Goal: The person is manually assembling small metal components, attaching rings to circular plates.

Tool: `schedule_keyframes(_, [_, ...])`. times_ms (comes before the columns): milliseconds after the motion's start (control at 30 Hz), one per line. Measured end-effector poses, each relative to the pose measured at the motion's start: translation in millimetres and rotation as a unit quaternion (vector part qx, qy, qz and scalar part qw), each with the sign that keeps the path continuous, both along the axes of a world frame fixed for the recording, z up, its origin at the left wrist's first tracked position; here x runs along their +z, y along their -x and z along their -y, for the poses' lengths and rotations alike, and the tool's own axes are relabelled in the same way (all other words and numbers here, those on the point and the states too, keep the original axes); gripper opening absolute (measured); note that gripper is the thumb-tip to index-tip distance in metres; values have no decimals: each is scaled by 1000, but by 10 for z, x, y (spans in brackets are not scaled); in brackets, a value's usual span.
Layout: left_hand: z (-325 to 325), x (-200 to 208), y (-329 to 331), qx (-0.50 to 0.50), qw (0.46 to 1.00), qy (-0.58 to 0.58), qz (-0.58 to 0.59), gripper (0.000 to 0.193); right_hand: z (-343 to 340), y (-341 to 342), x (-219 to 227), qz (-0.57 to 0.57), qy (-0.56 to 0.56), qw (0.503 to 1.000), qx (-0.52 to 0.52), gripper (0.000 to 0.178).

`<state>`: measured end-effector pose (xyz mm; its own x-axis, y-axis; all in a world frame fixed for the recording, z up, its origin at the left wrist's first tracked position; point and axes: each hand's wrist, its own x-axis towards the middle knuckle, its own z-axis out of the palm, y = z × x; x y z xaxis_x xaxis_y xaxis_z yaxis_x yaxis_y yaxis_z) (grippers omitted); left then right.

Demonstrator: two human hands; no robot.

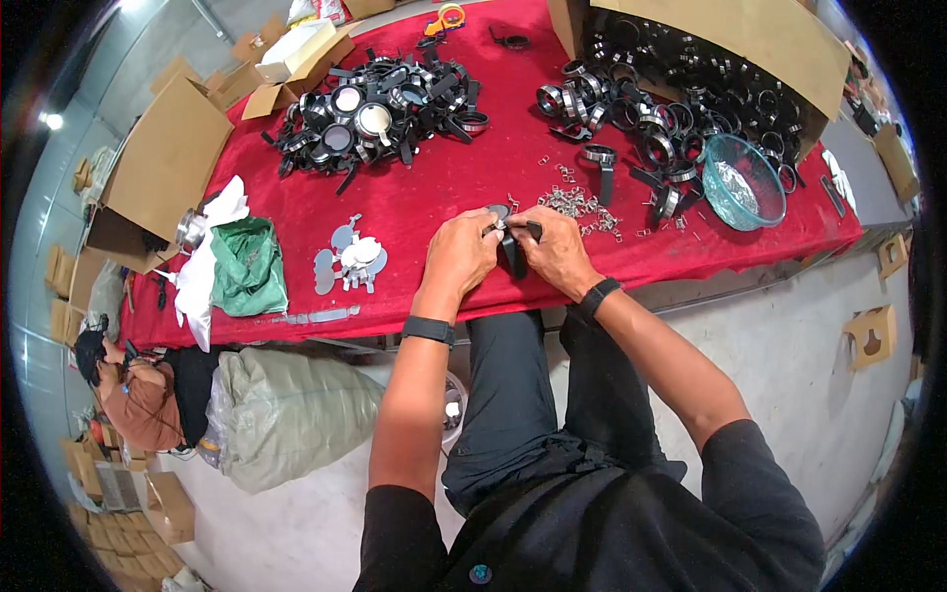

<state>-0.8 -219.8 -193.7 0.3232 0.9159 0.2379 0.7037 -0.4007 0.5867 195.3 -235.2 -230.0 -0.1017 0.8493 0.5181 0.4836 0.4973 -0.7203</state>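
Note:
At the near edge of the red-covered table, both my hands are closed around one wristwatch with a black strap point(514, 259). My left hand point(462, 254) grips it near the round grey face. My right hand point(555, 249) pinches a part of the black strap, and the free strap end hangs down between the hands. My fingers hide much of the watch. Just beyond my right hand lies a loose heap of small silvery metal clips point(582, 205). Left of my left hand are flat grey and white round film pieces point(352, 261).
A pile of watches point(380, 116) covers the table's far left. More watches with metal cases point(659, 148) spill from a cardboard box point(730, 32) at the far right, beside a teal glass bowl point(718, 203). A green bag point(247, 281) stands left. Another person point(148, 400) is at lower left.

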Motion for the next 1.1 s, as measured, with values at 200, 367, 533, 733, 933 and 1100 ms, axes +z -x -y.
schedule_keyframes(200, [15, 29, -57, 12, 1000, 2, -14, 31, 50, -7, -7, -11, 0, 1000, -6, 18])
schedule_keyframes(367, [8, 7, -100, 60, 998, -7, 0, 33, 108, -43, -24, -14, 19, 999, -23, 18])
schedule_keyframes(533, [-8, 70, -127, 72, 997, 11, -14, 32, 260, -110, -55, -39, 40, 997, -52, 17])
schedule_keyframes(733, [-21, 49, -135, 69, 997, 6, -22, 31, 350, -429, 117, 64, 109, 976, -180, 36])
schedule_keyframes(933, [-35, 22, -77, 41, 999, -2, -8, 33, 371, -1073, 158, 80, 123, 977, -156, 33])
schedule_keyframes(1100, [1, 103, -147, 62, 998, 27, -12, 32, 433, -1478, 68, 237, 12, 952, -193, 30])
